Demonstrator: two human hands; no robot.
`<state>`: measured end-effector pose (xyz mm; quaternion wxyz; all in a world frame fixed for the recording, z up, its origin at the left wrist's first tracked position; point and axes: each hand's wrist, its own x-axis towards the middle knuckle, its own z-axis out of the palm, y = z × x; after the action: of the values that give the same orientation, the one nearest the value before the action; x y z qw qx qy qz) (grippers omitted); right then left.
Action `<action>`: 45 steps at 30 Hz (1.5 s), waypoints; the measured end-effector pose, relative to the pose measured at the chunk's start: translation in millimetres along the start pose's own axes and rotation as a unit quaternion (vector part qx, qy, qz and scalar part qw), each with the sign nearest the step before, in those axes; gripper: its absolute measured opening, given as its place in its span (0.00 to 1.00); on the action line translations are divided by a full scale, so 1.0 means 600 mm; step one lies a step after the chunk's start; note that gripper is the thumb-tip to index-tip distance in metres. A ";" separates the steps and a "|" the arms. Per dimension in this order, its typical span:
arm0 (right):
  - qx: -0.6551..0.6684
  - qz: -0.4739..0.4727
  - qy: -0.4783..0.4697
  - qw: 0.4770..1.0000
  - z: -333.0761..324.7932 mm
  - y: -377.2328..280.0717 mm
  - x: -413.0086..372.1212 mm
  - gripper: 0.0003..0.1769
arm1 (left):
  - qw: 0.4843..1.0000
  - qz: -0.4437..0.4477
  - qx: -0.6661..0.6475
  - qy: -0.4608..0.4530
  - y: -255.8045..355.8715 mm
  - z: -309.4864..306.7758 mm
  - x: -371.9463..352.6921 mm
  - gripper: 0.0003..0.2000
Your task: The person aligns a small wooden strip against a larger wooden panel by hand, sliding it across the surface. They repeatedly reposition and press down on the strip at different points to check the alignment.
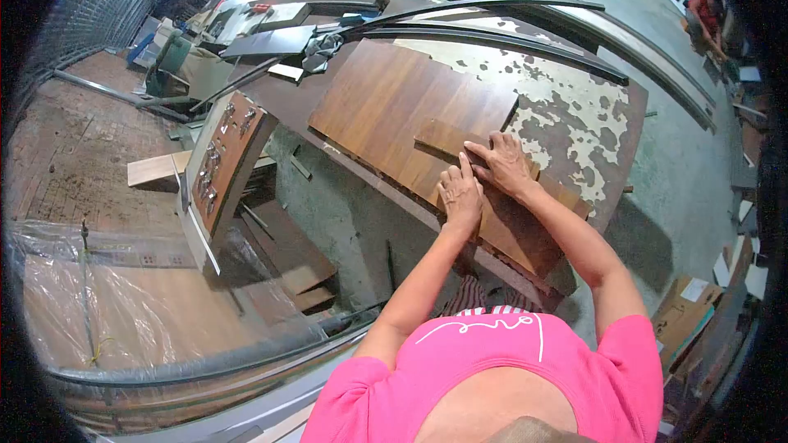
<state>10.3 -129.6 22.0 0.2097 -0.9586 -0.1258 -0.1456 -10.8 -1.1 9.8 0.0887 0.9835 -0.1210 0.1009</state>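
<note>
A large wood-grain panel point(386, 102) lies on the worktable, with a narrow wooden strip point(443, 136) resting across it. My right hand point(506, 166) lies over the strip, its fingers bent around the far edge and one finger stretched along the top. Just nearer to me, my left hand point(461, 195) rests at the strip's near edge, index finger extended and the others partly bent. The two hands' fingertips almost meet. Part of the strip is hidden under my right hand.
The tabletop point(603, 107) has peeling pale patches. Long dark metal profiles point(509, 43) lie along its far side. To the left stands a tilted board with metal fittings point(215, 168). Plastic-wrapped panels point(148, 303) lie at lower left. Another person point(707, 20) is at far right.
</note>
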 end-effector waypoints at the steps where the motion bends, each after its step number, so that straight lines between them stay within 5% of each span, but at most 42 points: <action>1: -0.001 -0.004 -0.005 1.000 0.007 -0.003 0.014 0.26 | 1.000 -0.013 0.008 -0.010 -0.007 0.004 0.012 0.28; 19: -0.032 0.007 0.008 0.999 0.196 -0.046 0.383 0.25 | 0.997 -0.075 -0.022 -0.021 -0.269 0.068 0.336 0.24; 25: -0.016 0.052 -0.052 0.997 0.246 -0.054 0.511 0.24 | 0.994 -0.102 0.001 -0.041 -0.337 0.085 0.438 0.23; 30: -0.080 0.013 0.025 0.996 0.287 -0.050 0.569 0.23 | 0.995 -0.094 0.016 -0.042 -0.375 0.095 0.500 0.25; 39: -0.055 0.073 -0.031 0.995 0.273 -0.071 0.566 0.24 | 0.994 -0.097 0.006 -0.055 -0.377 0.077 0.523 0.22; 45: -0.044 0.064 -0.005 0.997 0.226 -0.083 0.393 0.25 | 0.995 -0.044 0.018 -0.082 -0.296 0.018 0.370 0.14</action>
<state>244.4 16.5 0.6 0.1760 -0.9737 -0.0585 -0.1324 247.4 117.4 21.7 0.0656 0.9943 -0.0822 0.0178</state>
